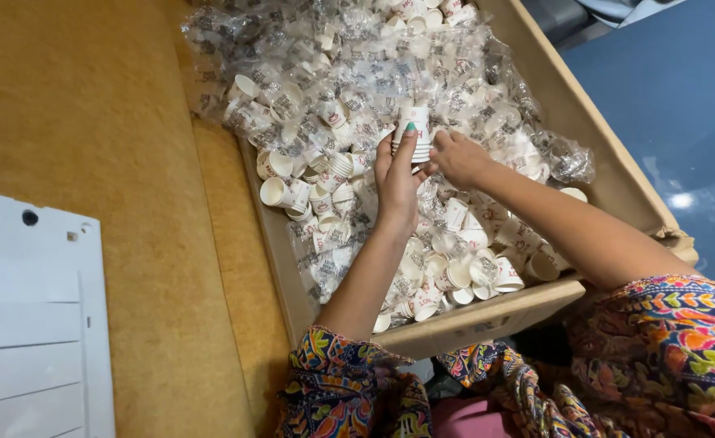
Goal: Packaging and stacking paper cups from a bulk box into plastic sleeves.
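A short stack of small white paper cups with red print stands roughly upright above the middle of the cardboard box, mouths pointing down, nested tightly so their rolled rims form a banded column at the lower end. It sits just over a loose heap of identical cups lying on their sides among crumpled clear plastic sleeves.

Tan carpeted surface, blue glossy floor

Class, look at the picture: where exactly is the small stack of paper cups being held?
In the head view, the stack of cups sits upper centre, gripped between the left hand and right hand, above the cardboard box.
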